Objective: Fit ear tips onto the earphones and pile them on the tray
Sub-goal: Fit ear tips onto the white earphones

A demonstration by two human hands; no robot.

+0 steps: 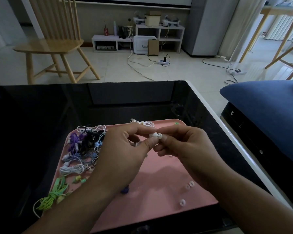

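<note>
While our left hand (125,147) and right hand (181,146) pinch one small white earbud (155,135) above the pink plastic tray (159,191), we count three loose translucent ear tips (191,183) near right.

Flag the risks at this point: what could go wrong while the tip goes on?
1. Both hands, left hand and right hand, pinch the small white earbud in the air above the pink tray; a slip could drop the tip.
2. The loose clear ear tips lie near the tray's right edge and could roll onto the black table.
3. The earphone pile looks tangled; cords may snag.
</note>
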